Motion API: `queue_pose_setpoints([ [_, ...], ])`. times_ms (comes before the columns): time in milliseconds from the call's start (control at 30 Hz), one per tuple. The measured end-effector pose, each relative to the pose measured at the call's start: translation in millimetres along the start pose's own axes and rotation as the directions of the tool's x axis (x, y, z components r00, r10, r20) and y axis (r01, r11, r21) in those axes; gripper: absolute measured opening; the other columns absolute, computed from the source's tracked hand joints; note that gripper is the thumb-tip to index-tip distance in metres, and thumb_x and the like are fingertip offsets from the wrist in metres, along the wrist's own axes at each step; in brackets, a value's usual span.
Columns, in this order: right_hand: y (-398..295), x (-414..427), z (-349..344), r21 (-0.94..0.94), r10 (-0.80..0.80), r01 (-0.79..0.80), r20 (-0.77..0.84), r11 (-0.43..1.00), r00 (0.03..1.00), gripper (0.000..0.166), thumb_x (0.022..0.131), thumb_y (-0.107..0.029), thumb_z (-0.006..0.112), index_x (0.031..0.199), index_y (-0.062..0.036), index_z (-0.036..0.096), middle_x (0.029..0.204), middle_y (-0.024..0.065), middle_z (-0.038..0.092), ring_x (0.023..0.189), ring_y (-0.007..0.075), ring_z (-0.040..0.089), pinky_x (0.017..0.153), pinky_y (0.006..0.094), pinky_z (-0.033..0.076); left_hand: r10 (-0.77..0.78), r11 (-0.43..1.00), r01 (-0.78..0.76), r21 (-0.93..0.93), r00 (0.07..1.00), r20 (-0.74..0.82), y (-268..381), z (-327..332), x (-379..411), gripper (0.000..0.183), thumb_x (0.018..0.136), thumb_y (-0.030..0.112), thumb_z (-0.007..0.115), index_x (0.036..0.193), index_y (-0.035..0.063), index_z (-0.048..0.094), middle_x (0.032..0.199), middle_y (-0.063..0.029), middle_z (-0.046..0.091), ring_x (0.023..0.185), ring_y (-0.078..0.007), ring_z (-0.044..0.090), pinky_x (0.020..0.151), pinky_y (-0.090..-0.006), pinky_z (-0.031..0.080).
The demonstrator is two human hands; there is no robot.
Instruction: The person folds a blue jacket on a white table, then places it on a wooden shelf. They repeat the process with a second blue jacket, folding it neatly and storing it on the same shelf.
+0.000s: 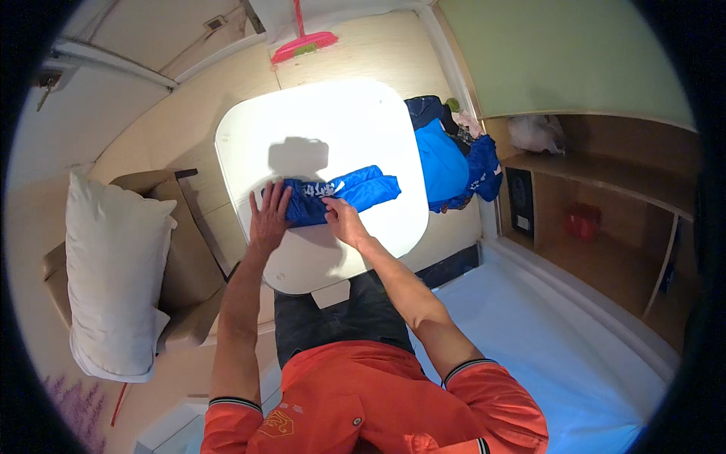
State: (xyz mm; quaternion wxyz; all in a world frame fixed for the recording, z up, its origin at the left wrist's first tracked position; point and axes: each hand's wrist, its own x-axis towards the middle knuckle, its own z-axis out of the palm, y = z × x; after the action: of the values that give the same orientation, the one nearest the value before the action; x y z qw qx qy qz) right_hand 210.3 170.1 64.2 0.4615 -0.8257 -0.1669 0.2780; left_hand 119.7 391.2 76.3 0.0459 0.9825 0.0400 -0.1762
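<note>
A blue garment [363, 190], folded into a long narrow strip with white lettering, lies on the white table [340, 125] before me. My left hand [270, 218] rests flat over its left end with the fingers apart. At the lettering, my right hand [345, 224] has its fingers bent and drawn together on the cloth, seemingly pinching the near layer. The fingertips partly cover the print. To the right, the folded strip runs on past my right hand, its end resting loose on the tabletop.
A pile of clothes [442, 164] sits against the table's right side. At left, a white pillow [116, 278] leans on a brown chair [187, 244]. Wooden shelving [601, 170] and a blue-covered surface [527, 352] are at right. A pink broom [303, 45] stands beyond the table.
</note>
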Motion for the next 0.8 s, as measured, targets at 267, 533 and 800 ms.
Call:
queue_pose_setpoints([
  [267, 7, -12, -102, -0.330, 0.026, -0.194, -0.453, 0.924, 0.891, 0.065, 0.086, -0.023, 0.079, 0.142, -0.0002, 0.055, 0.131, 0.0234, 0.057, 0.124, 0.0418, 0.051, 0.108, 0.0511, 0.043, -0.030, 0.986, 0.015, -0.167, 0.996, -0.089, 37, -32, -20, 0.114, 0.077, 0.055, 0.083, 0.165, 0.0121, 0.025, 0.174, -0.0175, 0.013, 0.160, -0.0403, 0.011, 0.122, -0.0681, 0.018],
  [533, 28, 6, -116, -0.265, 0.296, -0.373, -0.289, 0.889, 0.911, 0.090, 0.080, -0.030, 0.090, 0.151, 0.0012, 0.044, 0.133, 0.0268, 0.060, 0.121, 0.0419, 0.062, 0.105, 0.0451, 0.051, -0.209, 0.934, 0.208, -0.291, 0.977, 0.030, 84, 6, -13, 0.106, 0.086, 0.053, 0.079, 0.165, 0.0104, 0.023, 0.175, -0.0164, 0.010, 0.161, -0.0391, 0.009, 0.125, -0.0656, 0.014],
  [800, 32, 16, -120, 0.076, 0.449, -0.443, -0.214, 0.893, 0.868, 0.020, 0.080, -0.014, 0.083, 0.089, 0.0019, 0.073, 0.075, 0.0117, 0.071, 0.069, 0.0221, 0.067, 0.069, 0.0373, 0.053, -0.061, 0.925, 0.006, -0.379, 0.989, -0.132, 115, -23, -9, 0.090, 0.083, 0.037, 0.084, 0.156, 0.0070, 0.040, 0.168, -0.0217, 0.025, 0.154, -0.0463, 0.025, 0.121, -0.0646, 0.024],
])
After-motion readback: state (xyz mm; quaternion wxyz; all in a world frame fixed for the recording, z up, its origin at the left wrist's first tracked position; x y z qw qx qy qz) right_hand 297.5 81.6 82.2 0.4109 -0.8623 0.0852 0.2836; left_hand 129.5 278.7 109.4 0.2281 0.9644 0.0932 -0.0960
